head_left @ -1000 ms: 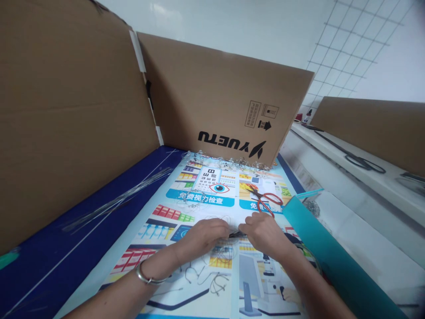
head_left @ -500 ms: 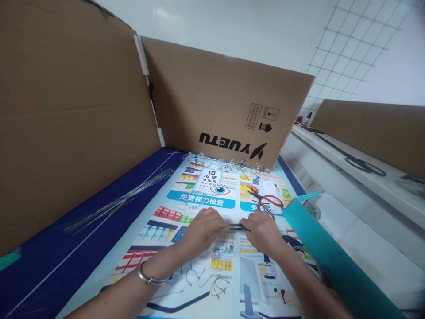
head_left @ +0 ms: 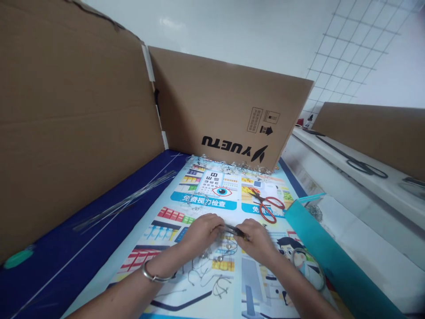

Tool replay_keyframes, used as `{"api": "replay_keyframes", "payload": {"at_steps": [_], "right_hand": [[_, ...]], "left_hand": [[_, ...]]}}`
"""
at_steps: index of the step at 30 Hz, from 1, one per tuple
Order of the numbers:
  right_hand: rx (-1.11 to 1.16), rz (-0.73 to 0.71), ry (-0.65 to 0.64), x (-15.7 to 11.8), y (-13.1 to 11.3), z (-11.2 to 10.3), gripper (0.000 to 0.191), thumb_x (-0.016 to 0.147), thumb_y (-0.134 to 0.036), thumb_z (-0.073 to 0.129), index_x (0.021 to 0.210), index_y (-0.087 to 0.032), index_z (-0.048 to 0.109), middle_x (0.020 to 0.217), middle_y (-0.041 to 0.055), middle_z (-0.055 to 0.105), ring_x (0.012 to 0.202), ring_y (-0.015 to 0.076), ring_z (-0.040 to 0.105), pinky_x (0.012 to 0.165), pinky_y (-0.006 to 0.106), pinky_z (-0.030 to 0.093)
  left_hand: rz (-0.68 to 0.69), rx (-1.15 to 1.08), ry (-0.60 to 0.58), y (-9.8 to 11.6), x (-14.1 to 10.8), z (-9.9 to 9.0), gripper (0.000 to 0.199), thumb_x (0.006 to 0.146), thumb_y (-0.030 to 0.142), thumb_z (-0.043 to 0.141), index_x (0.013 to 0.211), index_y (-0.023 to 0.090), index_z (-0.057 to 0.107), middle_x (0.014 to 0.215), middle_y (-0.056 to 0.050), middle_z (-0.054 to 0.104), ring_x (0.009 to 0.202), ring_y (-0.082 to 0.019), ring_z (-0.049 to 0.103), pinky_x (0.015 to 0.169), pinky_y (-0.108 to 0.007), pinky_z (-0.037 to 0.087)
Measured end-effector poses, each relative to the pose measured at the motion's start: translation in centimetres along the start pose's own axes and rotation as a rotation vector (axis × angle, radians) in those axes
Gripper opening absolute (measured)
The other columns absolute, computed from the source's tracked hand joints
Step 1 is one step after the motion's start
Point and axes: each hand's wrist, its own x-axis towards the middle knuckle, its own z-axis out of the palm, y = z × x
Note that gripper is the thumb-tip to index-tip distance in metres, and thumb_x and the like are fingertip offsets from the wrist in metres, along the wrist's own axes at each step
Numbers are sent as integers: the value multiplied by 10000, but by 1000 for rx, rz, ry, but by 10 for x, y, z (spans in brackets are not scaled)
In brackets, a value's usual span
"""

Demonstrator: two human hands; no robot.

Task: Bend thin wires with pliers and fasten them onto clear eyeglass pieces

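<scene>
My right hand (head_left: 255, 237) is closed around a pair of pliers (head_left: 236, 231), whose dark jaws point left toward my other hand. My left hand (head_left: 205, 229), below which a silver bangle circles the wrist, is pinched at the jaw tips. From these fingers hangs a beaded wire strand (head_left: 220, 258) with clear round beads, and part of it is blurred. Several short loose wires (head_left: 221, 287) lie on the printed sheet (head_left: 186, 305) just in front of me. Beyond my right hand rest red-handled scissors (head_left: 268, 204), their blades spread.
More beaded strands (head_left: 232, 167) lie along the foot of the cardboard panel (head_left: 229, 106). A bundle of straight wires (head_left: 126, 201) rests on the blue cloth at left. At right stand a teal box (head_left: 332, 248) and a clear round container (head_left: 310, 266).
The pliers have tilted, and their jaws now meet my left fingers more closely. Both hands sit slightly lower in view, and more of the beaded strand shows beneath them. The camera view has shifted slightly.
</scene>
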Motion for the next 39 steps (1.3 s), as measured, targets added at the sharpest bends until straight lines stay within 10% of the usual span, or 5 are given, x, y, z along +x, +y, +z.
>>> {"api": "replay_keyframes", "payload": {"at_steps": [9, 17, 32, 39], "right_hand": [[-12, 50, 158, -2, 8, 9, 272, 842, -290, 480, 1098, -236, 554, 839, 38, 567, 843, 181, 503, 767, 300, 372], [2, 124, 213, -5, 11, 15, 184, 797, -292, 553, 954, -199, 573, 867, 36, 601, 833, 172, 524, 756, 280, 395], [-74, -205, -406, -4, -35, -65, 103, 773, -260, 545, 766, -208, 633, 731, 12, 590, 737, 144, 524, 645, 234, 329], [-261, -209, -518, -10, -44, -63, 122, 733, -299, 556, 686, -197, 604, 709, 14, 586, 690, 155, 510, 597, 255, 265]], "left_hand": [[-94, -2, 80, -4, -1, 2, 135, 816, 156, 476, 802, 196, 604, 755, -13, 610, 766, -168, 555, 701, -262, 420], [-122, -150, 23, -8, 2, -2, 138, 812, 201, 482, 758, 189, 609, 721, 3, 609, 687, -145, 547, 622, -223, 407], [-250, -337, 93, 1, 7, -13, 119, 816, 184, 430, 728, 186, 510, 659, 40, 504, 635, -111, 475, 586, -202, 362], [-293, -367, 135, 2, 9, -13, 116, 812, 168, 420, 747, 187, 515, 656, 41, 499, 634, -108, 466, 582, -199, 356]]}}
